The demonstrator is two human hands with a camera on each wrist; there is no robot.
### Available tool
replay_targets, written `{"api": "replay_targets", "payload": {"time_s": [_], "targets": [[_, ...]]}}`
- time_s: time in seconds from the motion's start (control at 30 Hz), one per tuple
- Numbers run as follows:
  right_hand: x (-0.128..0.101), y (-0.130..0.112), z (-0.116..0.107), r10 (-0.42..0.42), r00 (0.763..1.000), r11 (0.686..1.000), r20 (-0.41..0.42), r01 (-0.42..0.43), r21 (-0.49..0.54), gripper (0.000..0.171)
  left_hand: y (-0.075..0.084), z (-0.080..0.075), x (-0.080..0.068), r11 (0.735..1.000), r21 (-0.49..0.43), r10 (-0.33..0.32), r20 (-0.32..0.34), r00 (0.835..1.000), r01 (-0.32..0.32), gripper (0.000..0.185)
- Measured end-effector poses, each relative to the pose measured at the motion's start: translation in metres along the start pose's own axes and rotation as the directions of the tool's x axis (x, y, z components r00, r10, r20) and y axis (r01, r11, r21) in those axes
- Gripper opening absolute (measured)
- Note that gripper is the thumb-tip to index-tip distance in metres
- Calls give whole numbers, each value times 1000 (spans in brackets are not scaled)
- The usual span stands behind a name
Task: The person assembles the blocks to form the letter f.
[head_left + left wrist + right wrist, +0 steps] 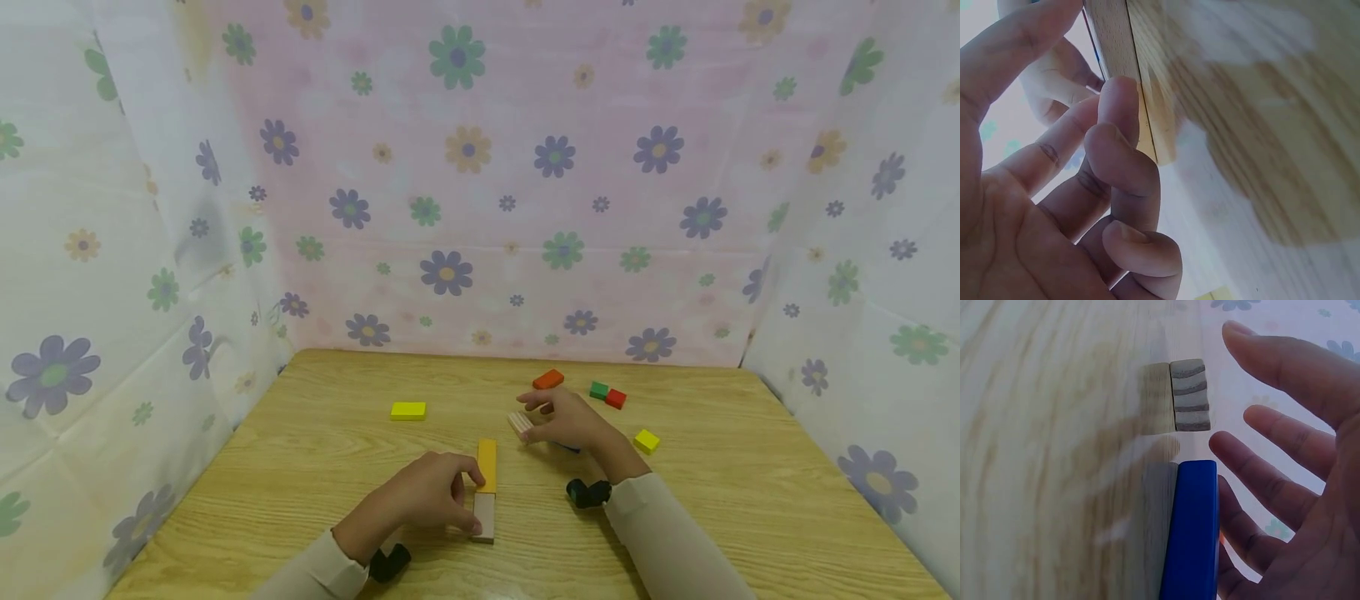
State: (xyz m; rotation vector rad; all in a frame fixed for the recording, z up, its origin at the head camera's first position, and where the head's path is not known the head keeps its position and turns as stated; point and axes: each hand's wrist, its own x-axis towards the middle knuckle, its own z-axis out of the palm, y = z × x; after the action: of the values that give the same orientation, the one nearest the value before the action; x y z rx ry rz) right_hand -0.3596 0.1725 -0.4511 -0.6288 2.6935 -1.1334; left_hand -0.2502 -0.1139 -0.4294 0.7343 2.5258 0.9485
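Observation:
In the head view my left hand (431,492) is beside two blocks laid end to end. Its thumb tip touches the plain wooden block (484,518), and its index fingertip meets the orange block (487,463) near their joint. In the left wrist view the fingers (1119,100) are loosely bent along the blocks' side. My right hand (572,419) hovers over the table with fingers spread and nothing held. Just beyond those fingers lies a ridged pale wooden block (1190,395). A blue block (1192,528) lies beneath this hand, mostly hidden in the head view.
At the back are an orange-red block (548,379), a green block (599,390) and a red block (616,399). A small yellow block (647,441) is on the right, and a longer yellow block (408,411) on the left. Flowered cloth (510,208) surrounds the wooden table (300,467).

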Motion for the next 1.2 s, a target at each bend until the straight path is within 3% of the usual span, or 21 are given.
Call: {"api": "replay_targets", "payload": {"time_s": [0.57,0.93,1.2], "targets": [[-1,2,0,10,997,1000,78,-10,-2,69,-1,0,0,998,55,10,-36,999,-8,50],[-2,1,0,16,996,1000,83,-14,-28,71,-4,1,3,996,82,30,-55,998,-26,49],[-2,1,-1,-29,991,999,129,26,19,74,-3,1,3,998,63,20,-44,999,-17,48]]}}
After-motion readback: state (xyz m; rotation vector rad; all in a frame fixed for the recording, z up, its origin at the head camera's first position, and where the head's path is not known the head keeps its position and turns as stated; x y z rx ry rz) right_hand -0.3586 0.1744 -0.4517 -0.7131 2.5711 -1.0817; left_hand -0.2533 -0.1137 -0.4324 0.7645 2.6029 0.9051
